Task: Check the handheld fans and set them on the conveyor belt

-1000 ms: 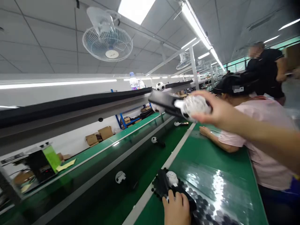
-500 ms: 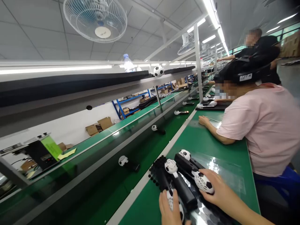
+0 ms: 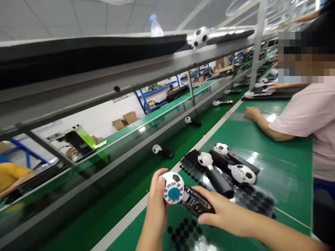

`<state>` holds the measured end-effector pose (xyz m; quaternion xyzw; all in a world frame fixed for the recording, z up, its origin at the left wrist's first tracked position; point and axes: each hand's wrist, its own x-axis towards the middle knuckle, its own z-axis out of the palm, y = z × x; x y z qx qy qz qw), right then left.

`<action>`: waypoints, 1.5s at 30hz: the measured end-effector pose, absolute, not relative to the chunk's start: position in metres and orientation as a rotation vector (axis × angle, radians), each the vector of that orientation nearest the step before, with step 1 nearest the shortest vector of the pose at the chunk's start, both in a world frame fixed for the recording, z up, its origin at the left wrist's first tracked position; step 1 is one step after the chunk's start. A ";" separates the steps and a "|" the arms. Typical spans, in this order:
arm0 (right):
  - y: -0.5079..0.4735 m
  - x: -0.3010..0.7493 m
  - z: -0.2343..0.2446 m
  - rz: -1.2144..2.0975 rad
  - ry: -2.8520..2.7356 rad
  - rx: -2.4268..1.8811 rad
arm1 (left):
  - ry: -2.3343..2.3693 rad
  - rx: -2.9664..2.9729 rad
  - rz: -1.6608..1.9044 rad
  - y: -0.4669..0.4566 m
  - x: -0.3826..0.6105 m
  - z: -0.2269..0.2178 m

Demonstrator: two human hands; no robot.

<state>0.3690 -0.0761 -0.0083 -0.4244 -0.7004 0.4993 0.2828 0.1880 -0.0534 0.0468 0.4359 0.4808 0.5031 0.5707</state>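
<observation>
My left hand (image 3: 157, 202) is shut around the white, football-patterned head of a small handheld fan (image 3: 174, 187), whose blue hub faces me. My right hand (image 3: 222, 214) grips the fan's black handle (image 3: 196, 202), which is open and shows a dark circuit board. Both hands are above a black dotted sheet (image 3: 185, 230) on the green workbench (image 3: 274, 146). Several finished fans lie just beyond my hands, including one with a black handle (image 3: 220, 181) and one with a lattice head (image 3: 243, 174).
A conveyor belt (image 3: 131, 181) to my left carries spaced fans, such as one (image 3: 159, 150). A co-worker in a pink shirt (image 3: 295, 118) sits to my right, with a hand (image 3: 252, 112) on the bench. Blue shelving (image 3: 157, 94) and cardboard boxes (image 3: 123, 120) stand beyond the belt.
My view has tilted downward. My left hand has raised its fan, and my right hand has moved from the fan on the sheet onto that raised fan's handle.
</observation>
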 end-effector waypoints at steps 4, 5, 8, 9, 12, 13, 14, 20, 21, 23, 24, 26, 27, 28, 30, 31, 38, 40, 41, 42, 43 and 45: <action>-0.082 0.329 -0.015 1.492 -1.701 -1.068 | 0.840 0.657 1.251 -0.068 0.189 -0.003; -0.081 0.323 -0.017 1.469 -1.705 -1.073 | 0.831 0.577 1.237 -0.069 0.187 -0.015; -0.074 0.312 -0.026 1.333 -1.797 -1.134 | 0.887 0.385 1.323 -0.061 0.170 -0.041; -0.071 0.309 -0.030 1.277 -1.833 -1.169 | 0.911 0.345 1.366 -0.056 0.160 -0.045; -0.063 0.296 -0.047 1.154 -2.010 -1.217 | 0.950 0.264 1.441 -0.039 0.129 -0.056; -0.061 0.290 -0.054 1.131 -2.094 -1.205 | 0.948 0.249 1.433 -0.036 0.120 -0.059; -0.059 0.284 -0.060 1.110 -2.178 -1.189 | 0.942 0.238 1.408 -0.034 0.114 -0.063; -0.054 0.260 -0.077 0.999 -2.390 -1.261 | 0.912 0.193 1.290 -0.037 0.112 -0.077; -0.054 0.259 -0.077 0.993 -2.385 -1.287 | 0.907 0.196 1.292 -0.037 0.114 -0.077; -0.054 0.256 -0.077 0.985 -2.352 -1.346 | 0.900 0.219 1.303 -0.038 0.116 -0.077; -0.055 0.255 -0.078 0.984 -2.330 -1.374 | 0.901 0.232 1.311 -0.038 0.117 -0.077; -0.058 0.255 -0.082 0.986 -2.283 -1.413 | 0.911 0.249 1.328 -0.039 0.119 -0.077; -0.060 0.255 -0.084 0.995 -2.264 -1.417 | 0.917 0.253 1.335 -0.040 0.119 -0.077; -0.062 0.256 -0.086 1.012 -2.249 -1.413 | 0.922 0.255 1.341 -0.041 0.120 -0.078; -0.065 0.260 -0.087 1.067 -2.226 -1.385 | 0.923 0.264 1.350 -0.042 0.121 -0.078; -0.065 0.263 -0.085 1.097 -2.214 -1.366 | 0.922 0.271 1.357 -0.042 0.122 -0.079; -0.036 0.263 -0.037 1.425 -1.843 -1.209 | 0.889 0.361 1.397 -0.044 0.125 -0.075; -0.025 0.255 -0.028 1.459 -1.813 -1.224 | 0.869 0.392 1.400 -0.043 0.125 -0.075; -0.021 0.251 -0.025 1.457 -1.825 -1.244 | 0.866 0.412 1.395 -0.042 0.125 -0.075; -0.018 0.248 -0.024 1.446 -1.844 -1.263 | 0.871 0.435 1.385 -0.041 0.124 -0.077; -0.016 0.245 -0.023 1.435 -1.866 -1.275 | 0.884 0.459 1.376 -0.040 0.124 -0.078; -0.014 0.242 -0.024 1.401 -1.904 -1.285 | 0.916 0.499 1.367 -0.039 0.122 -0.081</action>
